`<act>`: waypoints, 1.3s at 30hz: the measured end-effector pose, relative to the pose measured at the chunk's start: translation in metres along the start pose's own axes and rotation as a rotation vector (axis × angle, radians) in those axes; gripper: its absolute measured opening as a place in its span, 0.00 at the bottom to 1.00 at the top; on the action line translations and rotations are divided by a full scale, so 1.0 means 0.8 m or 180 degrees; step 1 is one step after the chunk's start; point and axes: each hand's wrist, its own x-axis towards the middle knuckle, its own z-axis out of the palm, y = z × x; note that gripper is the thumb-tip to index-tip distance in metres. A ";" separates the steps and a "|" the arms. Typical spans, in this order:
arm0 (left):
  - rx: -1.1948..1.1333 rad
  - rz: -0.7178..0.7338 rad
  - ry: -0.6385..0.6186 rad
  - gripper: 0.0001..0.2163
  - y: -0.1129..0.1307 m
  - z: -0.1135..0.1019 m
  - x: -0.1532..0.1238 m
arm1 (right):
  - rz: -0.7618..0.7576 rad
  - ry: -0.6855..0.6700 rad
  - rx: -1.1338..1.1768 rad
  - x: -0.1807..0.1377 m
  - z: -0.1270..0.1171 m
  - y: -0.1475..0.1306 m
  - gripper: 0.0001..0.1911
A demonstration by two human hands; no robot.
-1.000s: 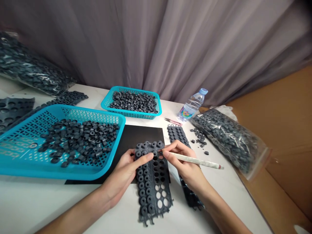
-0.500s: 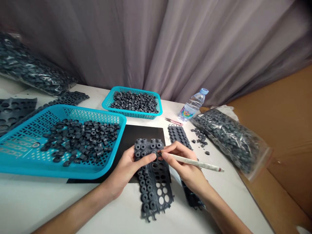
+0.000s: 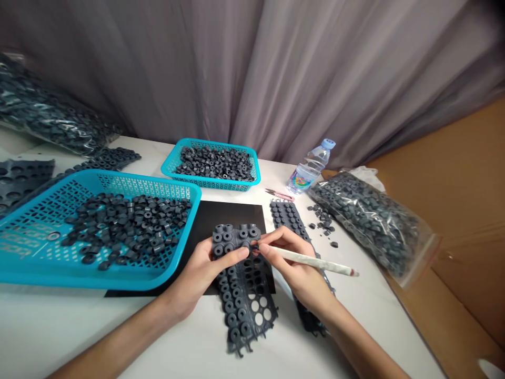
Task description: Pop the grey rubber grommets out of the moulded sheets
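Observation:
My left hand (image 3: 201, 271) grips the upper left part of a dark grey rubber sheet (image 3: 233, 302), its thumb lying across the front. Raised ring-shaped pieces fill the sheet's left rows and its top; open round holes show at the lower right. In my right hand (image 3: 302, 266) is a white pen-like stick (image 3: 319, 262) with a reddish end, pointing right. Thumb and fingertips of that hand meet at the sheet beside the left thumb, by a small dark piece (image 3: 255, 246). The stick's working tip is hidden there. Behind the right hand lies another studded strip (image 3: 289, 216).
A large blue basket (image 3: 138, 284) of small dark rings stands left, a smaller blue basket (image 3: 209, 184) behind. Pink-handled snips (image 3: 281, 195), a water bottle (image 3: 310, 167), loose pieces (image 3: 324, 220) and a filled plastic bag (image 3: 373, 223) lie right. Another bag (image 3: 47, 108) sits far left.
The view has shifted slightly, so most things sit a little further left. Both hands keep their hold, and the sheet's top is tilted a little differently.

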 end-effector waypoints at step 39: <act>0.0073 -0.0133 -0.0049 0.21 -0.005 -0.002 -0.005 | -0.0432 0.0146 -0.0358 -0.008 0.019 0.009 0.05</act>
